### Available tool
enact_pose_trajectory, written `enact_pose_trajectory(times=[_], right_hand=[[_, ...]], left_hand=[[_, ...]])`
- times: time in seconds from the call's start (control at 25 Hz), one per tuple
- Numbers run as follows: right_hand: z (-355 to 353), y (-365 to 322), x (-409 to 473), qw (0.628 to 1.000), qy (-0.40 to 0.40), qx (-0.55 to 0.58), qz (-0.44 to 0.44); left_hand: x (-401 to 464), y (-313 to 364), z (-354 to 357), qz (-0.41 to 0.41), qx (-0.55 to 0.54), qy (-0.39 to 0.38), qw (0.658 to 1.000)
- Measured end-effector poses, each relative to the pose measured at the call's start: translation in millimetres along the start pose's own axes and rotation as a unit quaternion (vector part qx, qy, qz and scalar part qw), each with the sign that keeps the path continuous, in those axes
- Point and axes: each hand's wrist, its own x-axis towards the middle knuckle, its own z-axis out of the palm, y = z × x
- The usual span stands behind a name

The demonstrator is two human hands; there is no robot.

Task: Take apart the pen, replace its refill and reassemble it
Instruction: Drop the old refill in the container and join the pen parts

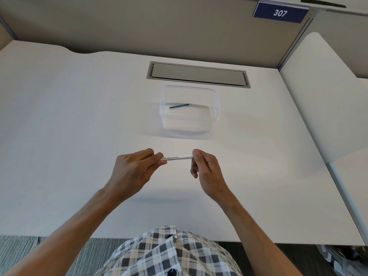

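Observation:
A white pen [177,157] with small black print lies level in the air above the white desk, held at both ends. My left hand [133,170] grips its left end with closed fingers, hiding that tip. My right hand [203,166] pinches the right end between thumb and fingers. Behind the pen stands a clear plastic box [216,108] with a thin dark blue refill [179,105] lying slanted on its bottom.
A grey cable-tray lid [197,73] is set into the desk [59,116] behind the box. Beige partition walls close the back and right, with a blue sign reading 307 [280,12]. The desk's front edge runs just above my checked shirt [169,253].

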Motion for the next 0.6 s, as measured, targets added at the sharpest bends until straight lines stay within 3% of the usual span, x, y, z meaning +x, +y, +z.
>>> enact_pose_trajectory(times=[0.44,0.6], right_hand=[[-1.9,-14.8,4.8,0.992,-0.028,0.041,0.114],[0.4,-15.2,4.5,0.987,-0.026,0.067,0.141]], left_hand=[[8.6,0.7,-4.2,0.095,0.109,0.024,0.989],[7.4,-4.0,-6.9,0.087,0.092,0.004,0.992]])
